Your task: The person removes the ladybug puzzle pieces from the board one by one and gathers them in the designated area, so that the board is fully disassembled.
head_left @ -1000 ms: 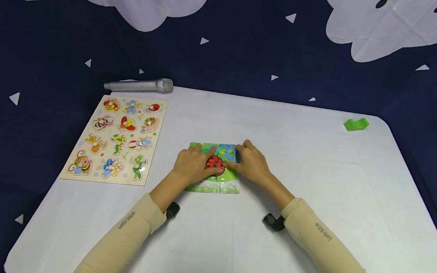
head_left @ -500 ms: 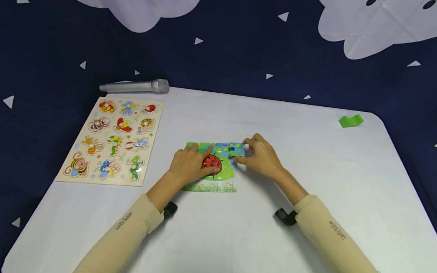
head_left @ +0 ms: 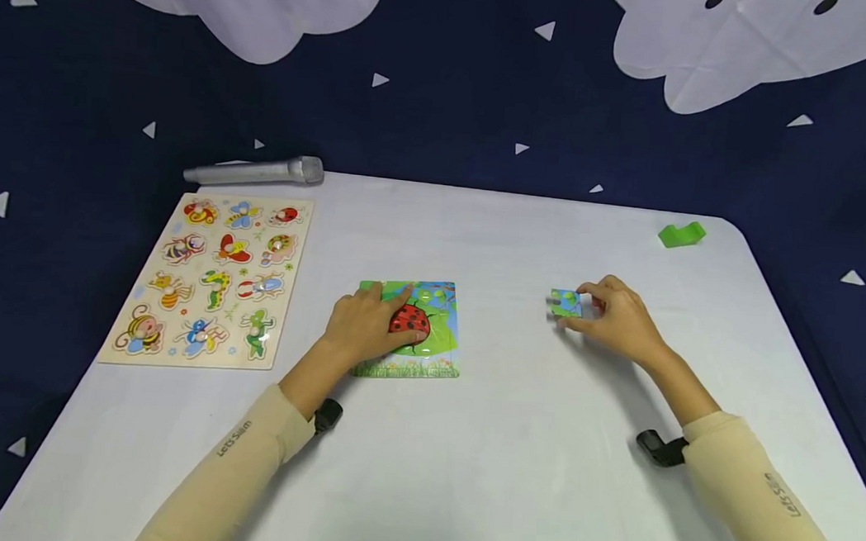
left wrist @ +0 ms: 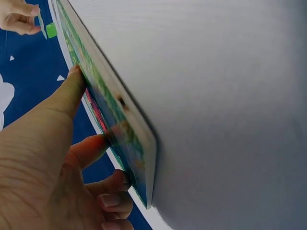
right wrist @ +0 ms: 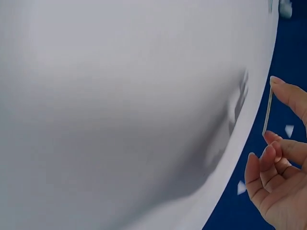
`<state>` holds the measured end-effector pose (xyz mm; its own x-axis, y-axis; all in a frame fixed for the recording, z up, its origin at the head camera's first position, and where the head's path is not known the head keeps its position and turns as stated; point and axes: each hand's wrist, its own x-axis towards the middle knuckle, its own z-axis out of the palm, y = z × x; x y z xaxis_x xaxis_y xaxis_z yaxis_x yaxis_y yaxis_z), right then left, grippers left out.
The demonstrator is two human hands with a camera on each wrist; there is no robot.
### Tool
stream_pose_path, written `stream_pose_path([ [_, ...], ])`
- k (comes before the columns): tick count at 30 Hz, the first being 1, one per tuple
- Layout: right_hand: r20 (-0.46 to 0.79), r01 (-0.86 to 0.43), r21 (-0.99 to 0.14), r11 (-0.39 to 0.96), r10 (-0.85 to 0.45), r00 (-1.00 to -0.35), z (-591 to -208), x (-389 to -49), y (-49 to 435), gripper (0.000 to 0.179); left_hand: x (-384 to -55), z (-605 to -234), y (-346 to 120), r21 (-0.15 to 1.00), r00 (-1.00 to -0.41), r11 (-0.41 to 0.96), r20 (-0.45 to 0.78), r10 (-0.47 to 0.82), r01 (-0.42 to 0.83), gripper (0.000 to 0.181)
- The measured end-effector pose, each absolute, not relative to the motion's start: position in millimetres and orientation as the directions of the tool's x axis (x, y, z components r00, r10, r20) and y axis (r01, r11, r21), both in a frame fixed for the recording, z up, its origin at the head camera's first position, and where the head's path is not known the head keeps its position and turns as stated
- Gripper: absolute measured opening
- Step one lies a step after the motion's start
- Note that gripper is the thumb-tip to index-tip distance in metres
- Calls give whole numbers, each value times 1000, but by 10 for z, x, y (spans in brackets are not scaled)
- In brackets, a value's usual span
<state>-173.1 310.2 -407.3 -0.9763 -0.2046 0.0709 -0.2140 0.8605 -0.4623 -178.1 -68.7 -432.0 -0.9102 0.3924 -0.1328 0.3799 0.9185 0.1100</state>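
A square ladybug jigsaw puzzle [head_left: 440, 337] lies flat on the white table, its edge running diagonally through the left wrist view. My left hand [head_left: 363, 324] rests on its left part, thumb over the red ladybug and fingers spread towards the top edge. Well to the right, my right hand [head_left: 619, 319] pinches a small blue and green jigsaw piece [head_left: 567, 303] by its edges between thumb and fingers. The right wrist view shows this piece [right wrist: 267, 112] edge-on, held up off the table with a shadow below.
A wooden insect peg puzzle board [head_left: 212, 282] lies at the left. Behind it, a silver microphone [head_left: 256, 172] sits along the table's far edge. One green block [head_left: 682, 234] is at the back right. A dark blue patterned cloth [head_left: 442, 122] hangs behind the table [head_left: 496, 456].
My right hand has taken the jigsaw piece from the puzzle's upper right corner and carried it to the right. The left hand has stayed on the puzzle.
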Motion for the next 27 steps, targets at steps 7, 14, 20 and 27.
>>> stream_pose_path([
  [7,58,-194,-450,872,-187,-981,-4092,-1678,3512,50,-1776,-4308,-690,114,-912,919,-126,390,377,85],
  [14,10,-166,-441,882,-180,-984,-4190,-1689,3736,50,-1771,-4296,-690,123,-911,918,-134,391,376,85],
  [20,-65,-108,-456,883,-154,-986,-4242,-1722,3777,56,-1764,-4291,-690,127,-911,920,-142,387,371,86],
  [27,-42,-137,-451,882,-175,-984,-4207,-1739,3714,65,-1790,-4290,-697,106,-911,920,-136,389,377,86],
])
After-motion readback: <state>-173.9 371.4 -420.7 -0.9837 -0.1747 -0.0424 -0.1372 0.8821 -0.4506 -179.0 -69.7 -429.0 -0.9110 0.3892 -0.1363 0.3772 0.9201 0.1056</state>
